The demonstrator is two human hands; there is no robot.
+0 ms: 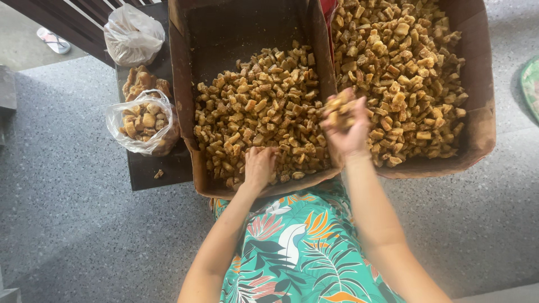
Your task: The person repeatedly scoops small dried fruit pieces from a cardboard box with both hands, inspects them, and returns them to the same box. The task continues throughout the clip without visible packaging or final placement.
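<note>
Two brown cardboard boxes stand side by side, both filled with small golden-brown chunks. My left hand (259, 166) reaches into the near edge of the left box (181, 106), its fingers curled among the chunks (264, 106). My right hand (345, 128) is raised over the wall between the boxes, cupping a handful of the brown chunks (338, 108). The right box (480, 112) holds a fuller heap of the same pieces (407, 73).
A dark low table (154, 168) at the left carries an open clear bag of chunks (145, 123), a loose pile of larger pieces (140, 80) and a knotted plastic bag (133, 35). Grey speckled floor (67, 213) surrounds everything. My lap in floral cloth (297, 247) is below.
</note>
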